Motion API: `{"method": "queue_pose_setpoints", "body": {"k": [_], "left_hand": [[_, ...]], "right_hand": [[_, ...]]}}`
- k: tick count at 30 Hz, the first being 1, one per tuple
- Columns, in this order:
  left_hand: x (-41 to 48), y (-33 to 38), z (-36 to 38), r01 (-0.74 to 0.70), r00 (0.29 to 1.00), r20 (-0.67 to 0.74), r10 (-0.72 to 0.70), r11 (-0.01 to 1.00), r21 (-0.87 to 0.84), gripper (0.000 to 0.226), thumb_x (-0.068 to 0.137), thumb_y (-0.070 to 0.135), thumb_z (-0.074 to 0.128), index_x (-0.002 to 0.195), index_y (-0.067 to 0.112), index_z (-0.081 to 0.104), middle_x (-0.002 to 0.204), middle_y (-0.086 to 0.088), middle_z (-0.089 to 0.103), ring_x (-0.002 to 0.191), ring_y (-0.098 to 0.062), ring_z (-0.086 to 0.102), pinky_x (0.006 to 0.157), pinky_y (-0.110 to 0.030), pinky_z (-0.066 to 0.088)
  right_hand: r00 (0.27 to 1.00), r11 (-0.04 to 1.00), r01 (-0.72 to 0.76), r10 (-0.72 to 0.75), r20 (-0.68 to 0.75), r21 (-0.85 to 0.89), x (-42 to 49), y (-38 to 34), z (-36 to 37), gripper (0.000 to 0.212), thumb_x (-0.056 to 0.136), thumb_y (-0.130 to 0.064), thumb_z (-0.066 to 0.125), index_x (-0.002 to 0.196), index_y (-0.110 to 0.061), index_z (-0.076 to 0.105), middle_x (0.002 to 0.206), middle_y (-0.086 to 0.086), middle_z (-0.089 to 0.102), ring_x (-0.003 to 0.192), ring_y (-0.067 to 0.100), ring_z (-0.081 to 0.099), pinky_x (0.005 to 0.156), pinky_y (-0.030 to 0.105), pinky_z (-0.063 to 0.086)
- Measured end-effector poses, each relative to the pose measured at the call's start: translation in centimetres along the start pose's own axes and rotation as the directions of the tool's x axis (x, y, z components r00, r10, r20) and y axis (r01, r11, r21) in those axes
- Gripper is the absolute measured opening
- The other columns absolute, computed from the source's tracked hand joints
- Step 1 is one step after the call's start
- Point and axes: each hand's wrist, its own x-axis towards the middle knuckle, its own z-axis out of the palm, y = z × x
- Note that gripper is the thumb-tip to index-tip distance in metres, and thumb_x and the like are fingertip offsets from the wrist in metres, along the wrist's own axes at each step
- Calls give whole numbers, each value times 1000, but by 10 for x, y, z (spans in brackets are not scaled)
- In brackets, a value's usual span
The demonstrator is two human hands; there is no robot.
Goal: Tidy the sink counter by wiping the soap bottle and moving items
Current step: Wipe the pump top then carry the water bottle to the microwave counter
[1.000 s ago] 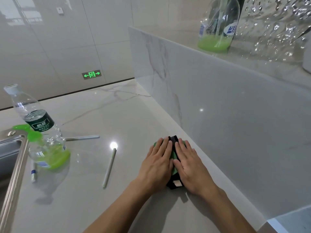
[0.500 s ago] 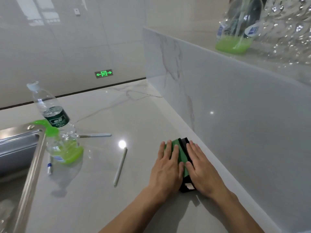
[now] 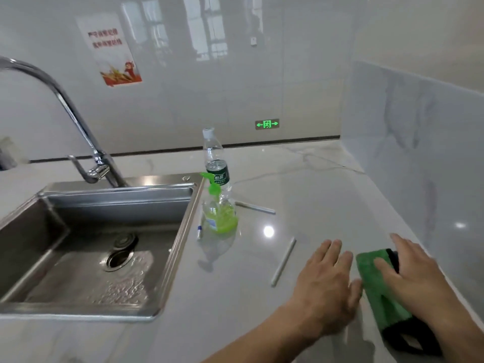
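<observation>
Hands low in the frame, both flat and open-fingered. Right hand [image 3: 416, 273] rests palm-down on a folded green cloth [image 3: 377, 289] with a black edge, lying on the pale marble counter [image 3: 327, 184] close to the right-hand backsplash; nothing gripped, fingers spread over the cloth's far end. Left hand [image 3: 324, 281] lies palm-down just beside the cloth's left edge, thumb touching or nearly touching it, fingers extended, holding nothing. Just left of the left hand, a thin white stick [image 3: 284, 262] lies on the counter, angled away. Farther on, a soap bottle [image 3: 219, 213] with green pump and green liquid stands upright near the right rim of the steel sink [image 3: 180, 231], well apart from both hands. A small blue-and-white pen-like item [image 3: 199, 231] lies at its left base. A clear water bottle [image 3: 216, 161] with dark green label stands directly behind it, apparently touching. A second thin stick [image 3: 255, 207] lies right of the bottles. Basin wet; chrome faucet [image 3: 78, 132] arches over its back rim. On the far tiled wall: a green exit sign [image 3: 267, 124] and a red-lettered poster [image 3: 114, 51].
</observation>
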Motion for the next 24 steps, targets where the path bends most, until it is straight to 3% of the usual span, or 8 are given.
{"method": "queue_pose_setpoints", "body": {"k": [3,8,11,16,19,21,24], "left_hand": [[-15,-30,-37,50,997,-64,-51,998,-22,57,104,43,40,154,16,34,170,-6,21,159,-22,11,130,-38,11],[-44,-75,-85,58,976,-209,-65,997,-40,53,101,43,45,149,21,43,164,0,35,152,-16,25,125,-30,23],[-62,-103,-105,49,962,-266,-56,998,-36,49,98,44,47,142,24,50,157,6,44,145,-12,34,119,-25,27],[-77,-162,-141,103,921,-356,-156,981,-163,33,95,39,56,124,25,64,135,7,62,128,-9,52,108,-23,39],[-73,-203,-166,121,887,-404,-226,956,-269,26,93,30,66,116,19,69,123,5,68,117,-13,61,102,-29,48],[-66,-229,-179,114,875,-411,-256,934,-339,32,89,28,72,119,17,68,122,3,69,113,-14,63,100,-38,53],[-51,-255,-187,119,890,-363,-277,908,-401,58,84,29,79,136,18,56,134,2,64,117,-14,61,101,-41,54]], "right_hand": [[999,997,26,-24,-21,79,-2,-45,-1,63,98,-32,57,152,-9,36,157,16,40,144,35,36,117,44,27],[986,966,164,-158,-50,197,-11,-98,15,53,97,-20,59,147,-12,45,153,11,47,141,30,44,114,38,33],[976,939,214,-198,-86,268,-13,-131,32,48,95,-14,62,142,-15,52,146,9,55,135,28,50,111,38,37],[959,859,283,-251,-130,426,-15,-193,65,43,90,-14,72,132,-11,62,128,5,68,117,18,63,100,31,49],[953,831,301,-250,-169,468,-12,-225,82,41,85,-15,77,124,-13,67,115,-2,71,110,15,66,96,33,54],[951,825,307,-251,-180,475,-9,-243,94,41,82,-16,80,122,-15,68,111,-4,70,108,14,67,93,32,55],[966,853,260,-228,-126,452,1,-258,114,52,78,-19,84,126,-14,65,118,-2,69,110,16,66,93,34,55]]}}
